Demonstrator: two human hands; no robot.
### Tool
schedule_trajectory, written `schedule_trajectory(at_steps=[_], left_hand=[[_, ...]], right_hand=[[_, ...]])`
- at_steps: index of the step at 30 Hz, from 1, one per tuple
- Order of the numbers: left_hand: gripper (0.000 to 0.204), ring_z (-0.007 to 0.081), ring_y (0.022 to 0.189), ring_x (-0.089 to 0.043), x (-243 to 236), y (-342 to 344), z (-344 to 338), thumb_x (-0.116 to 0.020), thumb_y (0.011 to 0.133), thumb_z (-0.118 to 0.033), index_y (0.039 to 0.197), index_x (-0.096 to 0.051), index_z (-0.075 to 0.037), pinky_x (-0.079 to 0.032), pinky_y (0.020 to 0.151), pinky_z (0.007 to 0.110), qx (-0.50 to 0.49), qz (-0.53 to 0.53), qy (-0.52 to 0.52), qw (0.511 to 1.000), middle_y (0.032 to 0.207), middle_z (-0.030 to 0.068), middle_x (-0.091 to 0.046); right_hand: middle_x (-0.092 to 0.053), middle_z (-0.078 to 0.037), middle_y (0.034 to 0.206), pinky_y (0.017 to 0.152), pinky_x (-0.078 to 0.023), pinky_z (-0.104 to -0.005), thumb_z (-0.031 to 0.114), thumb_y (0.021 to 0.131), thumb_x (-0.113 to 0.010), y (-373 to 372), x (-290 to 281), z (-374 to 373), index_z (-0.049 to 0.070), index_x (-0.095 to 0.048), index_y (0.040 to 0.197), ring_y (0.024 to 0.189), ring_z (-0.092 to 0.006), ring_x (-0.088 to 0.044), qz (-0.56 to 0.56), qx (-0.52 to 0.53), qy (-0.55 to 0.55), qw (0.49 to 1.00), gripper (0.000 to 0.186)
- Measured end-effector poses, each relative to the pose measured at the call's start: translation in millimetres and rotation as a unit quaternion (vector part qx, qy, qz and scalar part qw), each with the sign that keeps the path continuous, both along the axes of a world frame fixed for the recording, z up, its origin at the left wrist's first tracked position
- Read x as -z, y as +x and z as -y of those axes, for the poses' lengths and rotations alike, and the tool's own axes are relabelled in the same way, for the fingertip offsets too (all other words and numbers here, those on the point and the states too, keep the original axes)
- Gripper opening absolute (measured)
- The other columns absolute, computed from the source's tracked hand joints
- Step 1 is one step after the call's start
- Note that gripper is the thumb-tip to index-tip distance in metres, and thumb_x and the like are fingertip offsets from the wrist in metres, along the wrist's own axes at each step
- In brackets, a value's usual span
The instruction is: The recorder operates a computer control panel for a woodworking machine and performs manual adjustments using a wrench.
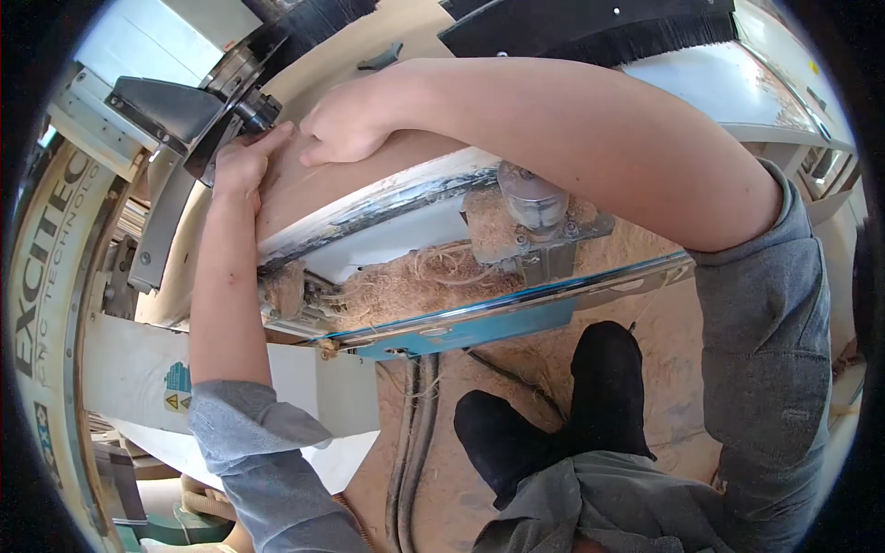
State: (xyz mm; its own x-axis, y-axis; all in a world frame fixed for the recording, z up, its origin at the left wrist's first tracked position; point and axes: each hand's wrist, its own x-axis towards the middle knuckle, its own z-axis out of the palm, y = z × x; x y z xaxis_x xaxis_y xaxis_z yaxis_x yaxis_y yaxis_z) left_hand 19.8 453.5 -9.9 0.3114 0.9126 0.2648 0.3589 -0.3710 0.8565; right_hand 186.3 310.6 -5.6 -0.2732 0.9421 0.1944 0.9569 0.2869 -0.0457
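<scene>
At the upper left, a spindle with a dark tool holder points down at a tan board on the machine bed. My left hand is right under the tool holder, its thumb stretched along the holder's lower end. It looks closed, but most of its fingers are hidden and I cannot make out what they grip. Just to the right, my right hand is curled over the board with its fingers bent in. Whatever it holds, if anything, is covered by the hand. A small dark curved piece lies on the board beyond it.
Black brush strips line the far side. Below the board's worn white edge, a clear cylindrical cup stands among sawdust. A blue-edged rail runs across in front of me. Hoses lie on the dusty floor.
</scene>
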Motion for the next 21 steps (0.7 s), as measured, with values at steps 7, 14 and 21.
schedule_trajectory(at_steps=[7,14,21], left_hand=[[0.028,0.0167,0.073,-0.063,-3.5,0.6,1.7,-0.08,0.083,-0.018,0.096,-0.071,0.004,-0.053,0.071,0.026,0.023,0.052,-0.023,0.998,0.087,0.0098,-0.071],[0.027,0.0166,0.073,-0.062,-3.5,2.7,7.8,-0.08,0.084,-0.018,0.096,-0.07,0.004,-0.051,0.069,0.026,0.004,0.036,-0.013,0.999,0.086,0.0104,-0.07],[0.027,0.0165,0.072,-0.062,-4.5,1.6,10.6,-0.08,0.084,-0.019,0.095,-0.07,0.004,-0.051,0.067,0.025,0.001,0.027,-0.012,1.0,0.086,0.0104,-0.069]], right_hand=[[-0.067,-0.016,0.122,0.097,-0.047,-0.0497,0.044,0.102,-0.039,-0.5,1.9,-5.0,0.002,-0.064,0.12,0.111,-0.038,-0.061,0.001,0.008,0.004,1.0,0.052],[-0.067,-0.016,0.121,0.097,-0.047,-0.0503,0.045,0.101,-0.039,-0.3,3.3,-8.2,0.002,-0.064,0.119,0.11,-0.0385,-0.061,-0.006,0.003,0.005,1.0,0.052],[-0.068,-0.016,0.12,0.094,-0.048,-0.0501,0.045,0.101,-0.041,0.6,2.1,-5.5,0.003,-0.064,0.118,0.108,-0.0387,-0.062,-0.009,0.012,0.0,1.0,0.051]])
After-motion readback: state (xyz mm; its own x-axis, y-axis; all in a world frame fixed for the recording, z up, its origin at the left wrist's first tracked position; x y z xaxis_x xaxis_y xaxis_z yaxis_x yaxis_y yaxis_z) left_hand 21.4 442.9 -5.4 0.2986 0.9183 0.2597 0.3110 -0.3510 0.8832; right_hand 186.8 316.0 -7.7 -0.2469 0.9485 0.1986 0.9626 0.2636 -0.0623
